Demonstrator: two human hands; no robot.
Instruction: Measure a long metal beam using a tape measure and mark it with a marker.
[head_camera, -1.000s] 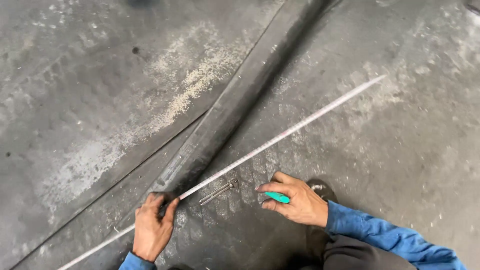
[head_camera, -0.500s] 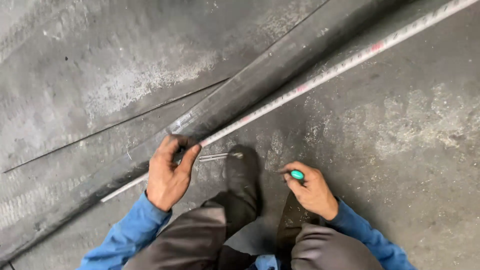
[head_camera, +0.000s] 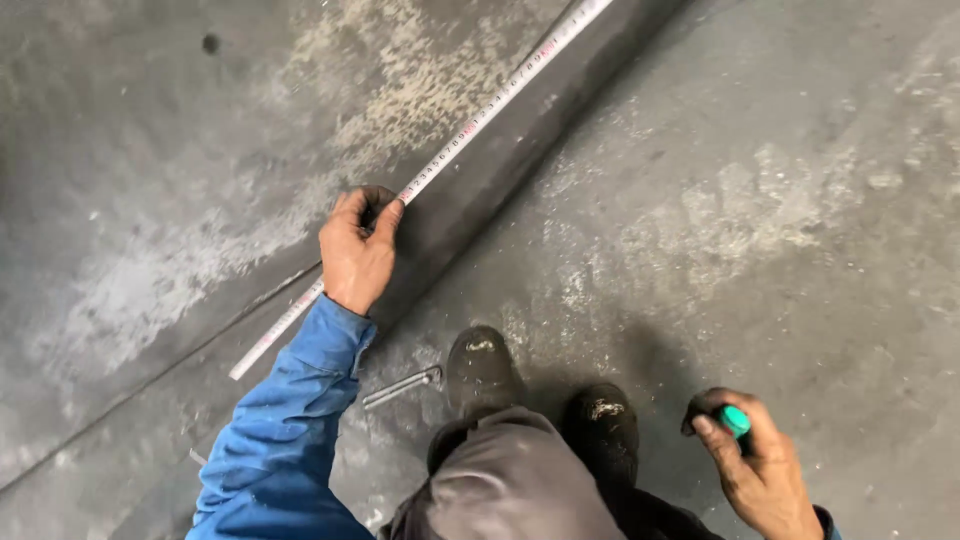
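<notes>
One tape measure (head_camera: 470, 125) is pinched by the left hand (head_camera: 355, 255) against the dark steel bar (head_camera: 520, 150) at frame centre; the tape could be skewed if that pinch slips. A green-capped marker (head_camera: 735, 420) is clasped in the right hand (head_camera: 760, 470), lower right.

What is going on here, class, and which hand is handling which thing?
A person in blue sleeves crouches on a grey concrete floor. The left hand presses a measuring tape onto a long dark metal bar lying slantwise across the floor. The right hand holds a small green-capped object, perhaps a marker, away from the bar. A small metal tool lies beside the dark shoes.
</notes>
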